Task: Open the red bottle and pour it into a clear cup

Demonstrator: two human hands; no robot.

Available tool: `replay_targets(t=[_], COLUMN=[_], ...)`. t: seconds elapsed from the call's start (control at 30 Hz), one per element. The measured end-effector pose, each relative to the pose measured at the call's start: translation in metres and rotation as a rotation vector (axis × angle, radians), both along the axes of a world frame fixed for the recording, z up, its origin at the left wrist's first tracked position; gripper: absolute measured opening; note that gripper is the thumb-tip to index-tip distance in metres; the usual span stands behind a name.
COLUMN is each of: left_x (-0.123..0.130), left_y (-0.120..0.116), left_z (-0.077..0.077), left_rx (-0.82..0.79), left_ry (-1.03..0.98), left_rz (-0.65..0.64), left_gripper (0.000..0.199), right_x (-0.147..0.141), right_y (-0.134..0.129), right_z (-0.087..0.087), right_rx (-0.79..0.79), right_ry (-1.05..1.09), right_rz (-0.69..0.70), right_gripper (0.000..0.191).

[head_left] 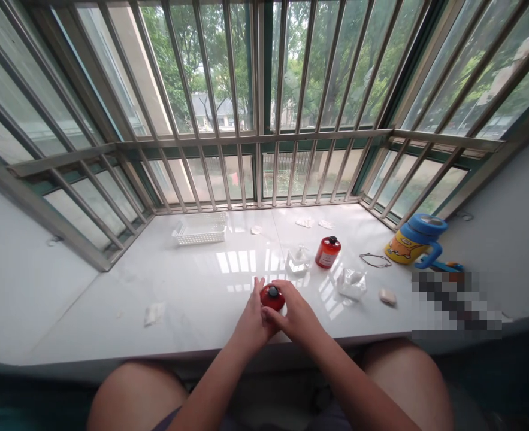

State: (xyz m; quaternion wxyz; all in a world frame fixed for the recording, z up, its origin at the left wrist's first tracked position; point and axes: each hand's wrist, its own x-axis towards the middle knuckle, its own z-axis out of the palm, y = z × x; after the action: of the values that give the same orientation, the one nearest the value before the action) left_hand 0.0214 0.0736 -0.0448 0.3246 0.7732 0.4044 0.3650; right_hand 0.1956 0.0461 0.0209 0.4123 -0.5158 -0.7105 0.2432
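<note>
Near the front edge of the white sill, a red bottle (268, 297) with a black cap stands between my two hands. My left hand (251, 320) wraps its left side, fingers pointing up along it. From the right, my right hand (293, 311) curves round the same bottle, its thumb across the front and its fingers behind. The lower part of the bottle is hidden by my hands. A second red bottle (328, 252) with a black cap and a pale label stands farther back to the right. Beside that one lies a clear plastic piece (298, 261).
A white perforated basket (199, 232) sits at the back left. To the right are a crumpled clear wrapper (352, 284), a beige lump (387, 297), a thin loop (375, 260) and a blue-and-yellow mug (410, 239). A small packet (154, 314) lies at left. Metal bars (255, 140) line the windows.
</note>
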Motion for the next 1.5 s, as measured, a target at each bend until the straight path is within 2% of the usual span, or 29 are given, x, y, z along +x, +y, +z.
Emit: replay_targets(t=[0.1, 0.27, 0.43, 0.53, 0.63, 0.77, 0.9, 0.97, 1.1, 1.2, 1.33, 1.4, 1.5], left_x=[-0.008, -0.025, -0.065, -0.093, -0.109, -0.112, -0.11, -0.109, -0.109, -0.109, -0.108, -0.108, -0.108], left_y=[-0.012, -0.029, -0.016, -0.002, 0.009, 0.012, 0.008, 0.007, 0.007, 0.008, 0.007, 0.007, 0.008], left_z=[-0.005, -0.011, -0.014, -0.019, -0.024, -0.029, -0.029, -0.027, -0.025, -0.026, -0.026, -0.026, -0.027], left_rx=[0.079, 0.396, 0.579, 0.612, 0.612, 0.591, 0.6, 0.595, 0.571, 0.556, 0.533, 0.53, 0.53], left_ry=[0.094, 0.194, 0.286, 0.309, 0.281, 0.243, 0.267, 0.271, 0.254, 0.244, 0.228, 0.226, 0.23], left_rz=[0.033, 0.19, 0.276, 0.368, 0.458, 0.539, 0.507, 0.494, 0.502, 0.498, 0.509, 0.518, 0.517], left_gripper=[0.11, 0.073, 0.051, 0.049, 0.048, 0.051, 0.056, 0.06, 0.065, 0.07, 0.082, 0.089, 0.094], right_x=[0.012, 0.053, 0.106, 0.124, 0.121, 0.101, 0.08, 0.069, 0.034, -0.002, -0.038, -0.038, -0.005], right_y=[0.004, 0.017, 0.035, 0.052, 0.078, 0.123, 0.162, 0.173, 0.172, 0.155, 0.131, 0.128, 0.141], right_z=[-0.001, -0.011, -0.021, -0.011, 0.011, 0.036, 0.039, 0.037, 0.035, 0.038, 0.052, 0.064, 0.082], right_rx=[0.007, 0.093, 0.096, 0.173, 0.143, -0.135, -0.318, -0.369, -0.315, -0.232, -0.141, -0.108, -0.104], right_ry=[-0.034, -0.219, -0.482, -0.587, -0.649, -0.733, -0.755, -0.755, -0.701, -0.633, -0.568, -0.571, -0.642], right_rz=[-0.073, -0.264, -0.537, -0.574, -0.501, -0.376, -0.328, -0.304, -0.16, 0.041, 0.312, 0.34, 0.184], right_gripper=[0.044, 0.04, 0.052, 0.064, 0.068, 0.056, 0.035, 0.034, 0.031, 0.025, 0.032, 0.038, 0.041])
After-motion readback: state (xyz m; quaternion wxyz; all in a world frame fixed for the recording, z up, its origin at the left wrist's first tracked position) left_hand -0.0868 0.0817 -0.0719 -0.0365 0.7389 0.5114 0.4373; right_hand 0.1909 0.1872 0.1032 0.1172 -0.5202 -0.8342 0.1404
